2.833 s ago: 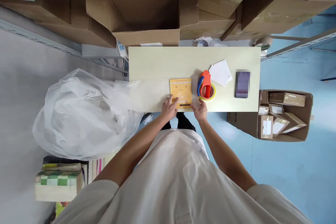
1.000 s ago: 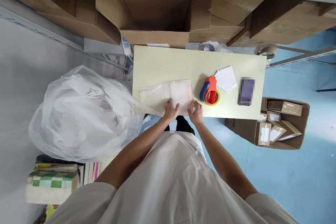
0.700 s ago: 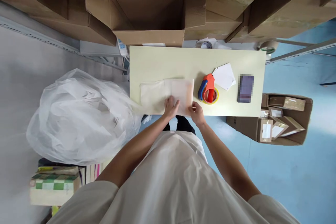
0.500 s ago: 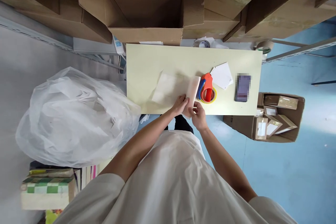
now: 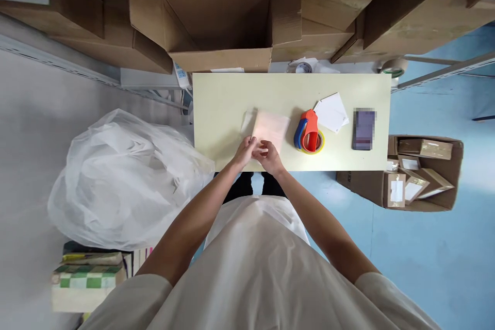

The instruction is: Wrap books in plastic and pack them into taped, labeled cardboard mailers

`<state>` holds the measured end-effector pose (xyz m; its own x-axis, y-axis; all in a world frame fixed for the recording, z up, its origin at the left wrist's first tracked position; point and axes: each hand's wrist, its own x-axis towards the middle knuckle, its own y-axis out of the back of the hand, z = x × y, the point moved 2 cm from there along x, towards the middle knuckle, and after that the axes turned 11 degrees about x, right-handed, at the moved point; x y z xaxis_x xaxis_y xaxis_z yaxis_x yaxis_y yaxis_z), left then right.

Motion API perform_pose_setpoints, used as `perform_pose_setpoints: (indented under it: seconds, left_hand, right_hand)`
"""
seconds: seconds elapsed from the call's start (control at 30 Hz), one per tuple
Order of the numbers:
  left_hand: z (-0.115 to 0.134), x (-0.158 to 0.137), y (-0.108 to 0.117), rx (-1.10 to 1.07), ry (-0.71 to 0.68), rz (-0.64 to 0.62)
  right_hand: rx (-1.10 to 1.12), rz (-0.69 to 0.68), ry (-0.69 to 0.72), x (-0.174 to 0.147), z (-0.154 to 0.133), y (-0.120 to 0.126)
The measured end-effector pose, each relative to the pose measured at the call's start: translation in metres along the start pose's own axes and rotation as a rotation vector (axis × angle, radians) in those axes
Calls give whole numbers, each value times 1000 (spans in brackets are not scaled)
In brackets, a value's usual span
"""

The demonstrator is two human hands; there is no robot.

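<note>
A flat, pinkish rectangular book-like packet [image 5: 271, 126], in a thin whitish translucent wrap, lies on the pale yellow table [image 5: 224, 93] near its front edge. A piece of the wrap [image 5: 248, 121] sticks out past its left side. My left hand [image 5: 244, 151] pinches the packet's near left corner, thumb on top. Close beside it, my right hand [image 5: 269, 157] has its fingers bent at the near edge of the wrap; their tips are partly hidden. To the right sits a red and blue tape dispenser [image 5: 309, 131] with a yellow-edged tape roll.
White cards [image 5: 332, 112] and a phone [image 5: 363, 129] lie on the table's right side. Behind stand open cardboard boxes [image 5: 220, 59] under a shelf. A big plastic bag [image 5: 127, 185] of white sheets is at left. A carton [image 5: 456, 175] of small boxes stands at right.
The packet has turned from tilted on edge to lying flat, moving left over the spread wrap. Both hands shifted left, and my right hand came nearer to my left.
</note>
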<state>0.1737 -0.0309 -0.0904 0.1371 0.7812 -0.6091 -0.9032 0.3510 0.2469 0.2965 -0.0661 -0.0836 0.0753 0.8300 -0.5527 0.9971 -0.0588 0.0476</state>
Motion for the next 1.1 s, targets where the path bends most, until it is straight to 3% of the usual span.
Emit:
perform_pose_setpoints:
  seconds: [0.07, 0.17, 0.23, 0.37, 0.5, 0.67, 0.77, 0.9, 1.0, 1.1]
  left_hand:
    - [-9, 5, 6, 123, 49, 67]
    - [-17, 5, 12, 340, -1, 149]
    - [-19, 2, 11, 459, -71, 173]
    - [-23, -6, -2, 575, -113, 102]
    - [-25, -14, -15, 532, -171, 92]
    - [-11, -21, -24, 309, -301, -107]
    - [4, -24, -10, 116, -242, -59]
    - [14, -29, 26, -102, -134, 63]
    - [9, -29, 46, -75, -135, 57]
    - [-6, -20, 60, 59, -33, 185]
  right_hand:
    - [-57, 51, 48, -3, 6, 6]
    - [-140, 265, 136, -10, 22, 24]
    - [-113, 347, 104, -11, 35, 32]
    - [87, 335, -31, -4, 48, 33]
    - [206, 309, -44, -5, 36, 35]
    - [78, 299, 153, -19, 1, 41]
    - [-35, 233, 225, -22, -16, 25]
    - [-128, 105, 313, -19, -22, -17]
    - [-149, -11, 341, -15, -15, -45]
    - [-182, -137, 334, -10, -3, -57]
